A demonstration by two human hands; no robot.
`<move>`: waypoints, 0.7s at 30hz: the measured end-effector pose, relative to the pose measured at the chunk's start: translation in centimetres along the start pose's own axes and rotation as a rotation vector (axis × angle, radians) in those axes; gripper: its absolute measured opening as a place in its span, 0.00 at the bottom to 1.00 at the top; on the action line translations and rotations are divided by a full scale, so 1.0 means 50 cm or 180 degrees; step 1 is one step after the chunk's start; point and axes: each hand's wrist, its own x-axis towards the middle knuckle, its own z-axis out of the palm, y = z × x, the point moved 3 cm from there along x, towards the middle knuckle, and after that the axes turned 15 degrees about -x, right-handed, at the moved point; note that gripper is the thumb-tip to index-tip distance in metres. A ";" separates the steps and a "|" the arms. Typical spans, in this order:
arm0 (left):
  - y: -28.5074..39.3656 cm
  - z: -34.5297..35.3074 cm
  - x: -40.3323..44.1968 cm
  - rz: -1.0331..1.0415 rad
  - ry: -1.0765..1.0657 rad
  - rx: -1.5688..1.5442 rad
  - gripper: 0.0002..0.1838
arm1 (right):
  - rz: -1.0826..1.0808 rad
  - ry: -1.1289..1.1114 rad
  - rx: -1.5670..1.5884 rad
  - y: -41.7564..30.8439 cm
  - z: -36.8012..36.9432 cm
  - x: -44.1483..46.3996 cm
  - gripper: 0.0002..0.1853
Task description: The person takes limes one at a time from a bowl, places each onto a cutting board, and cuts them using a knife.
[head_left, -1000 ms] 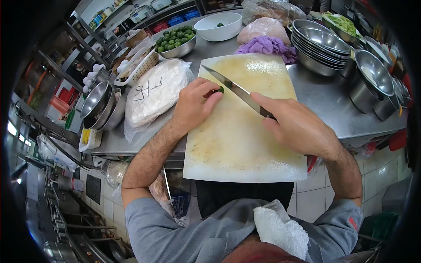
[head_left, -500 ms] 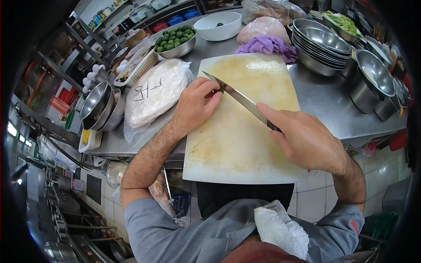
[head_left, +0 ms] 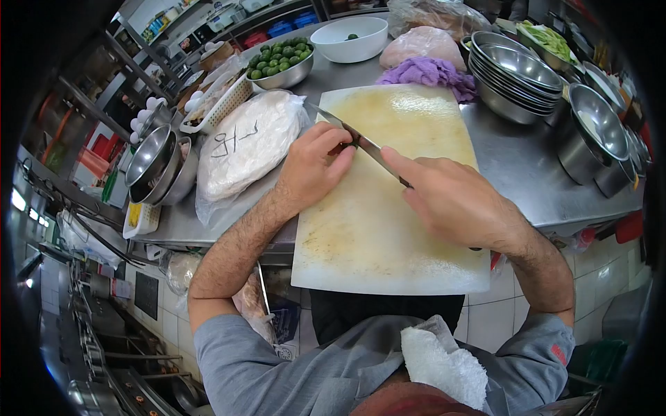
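My right hand [head_left: 454, 201] is wrapped around the handle of a kitchen knife [head_left: 373, 150]. The long blade points up and left across the cutting board [head_left: 378, 229]. At the board's left edge, my left hand [head_left: 313, 166] is closed, its fingertips pinching a small green lime that they mostly hide. The blade lies right at those fingertips; whether it is in the lime I cannot tell. Behind the board, small green limes [head_left: 279, 61] fill a metal bowl [head_left: 286, 78]. A white bowl [head_left: 331, 43] beside it has one green piece [head_left: 352, 37] in it.
A plastic-wrapped white package [head_left: 253, 139] lies left of the board, near metal bowls [head_left: 182, 177] and a white basket [head_left: 225, 104]. A purple cloth [head_left: 427, 73] touches the board's far edge. Stacked metal bowls [head_left: 510, 104] and pots [head_left: 583, 152] stand on the right.
The right hand has moved up and left, pushing the knife forward so its tip reaches farther past my left fingers. The left hand stays at nearly the same place on the board.
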 end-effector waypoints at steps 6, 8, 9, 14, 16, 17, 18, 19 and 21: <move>0.001 0.001 0.000 0.0040 0.0028 -0.0080 0.08 | -0.0343 0.0582 -0.0188 0.003 0.030 0.034 0.27; 0.002 0.000 0.000 0.0053 0.0004 -0.0033 0.08 | -0.0281 0.0439 -0.0174 0.001 0.024 0.047 0.27; 0.002 0.000 -0.001 0.0052 0.0006 -0.0035 0.08 | -0.0218 0.0296 -0.0158 -0.002 0.021 0.054 0.26; 0.001 0.001 -0.001 0.0030 0.0001 -0.0087 0.08 | 0.0005 -0.0179 -0.0160 -0.017 -0.001 0.076 0.28; 0.000 0.002 -0.001 0.0048 -0.0009 -0.0070 0.08 | 0.0044 -0.0295 -0.0118 -0.016 -0.001 0.086 0.28; 0.000 0.001 -0.001 0.0066 -0.0015 -0.0050 0.09 | 0.0025 -0.0260 -0.0128 -0.015 0.002 0.091 0.28; 0.000 0.000 -0.001 0.0066 -0.0012 -0.0047 0.09 | 0.0003 -0.0226 -0.0139 -0.015 0.004 0.096 0.28; 0.001 0.000 0.000 0.0073 -0.0014 -0.0058 0.09 | -0.0002 -0.0228 -0.0139 -0.015 0.005 0.099 0.28; 0.003 -0.001 0.000 0.0079 -0.0016 -0.0073 0.09 | 0.0010 -0.0166 -0.0016 -0.013 0.007 0.104 0.25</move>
